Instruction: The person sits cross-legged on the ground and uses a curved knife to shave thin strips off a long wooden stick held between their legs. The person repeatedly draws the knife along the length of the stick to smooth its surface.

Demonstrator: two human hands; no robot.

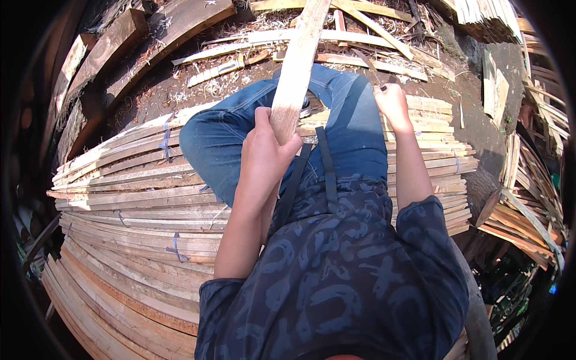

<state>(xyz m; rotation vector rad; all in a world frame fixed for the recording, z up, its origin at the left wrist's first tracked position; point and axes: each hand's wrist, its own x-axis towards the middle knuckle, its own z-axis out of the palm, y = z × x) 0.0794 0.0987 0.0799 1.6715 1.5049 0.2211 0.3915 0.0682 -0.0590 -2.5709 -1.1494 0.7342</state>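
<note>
A long, pale wooden slat (300, 63) rises from between my knees toward the top edge, and its lower end runs back beneath my left forearm. My left hand (266, 147) is closed around it, the thumb lying on the right edge. Beyond my right knee, my right hand (393, 107) is closed on the dark handle of a knife (376, 74). Its thin blade points away and to the left, apart from the slat, and blends partly into the wood pieces behind. My fingers hide most of the handle.
Bundles of slats (138, 198) tied with blue strips lie beneath me and to the left. Split strips (336, 39) and shavings litter the ground ahead. Thick dark beams (162, 45) are at upper left. A log end (483, 198) and more stacked wood (528, 222) stand on the right.
</note>
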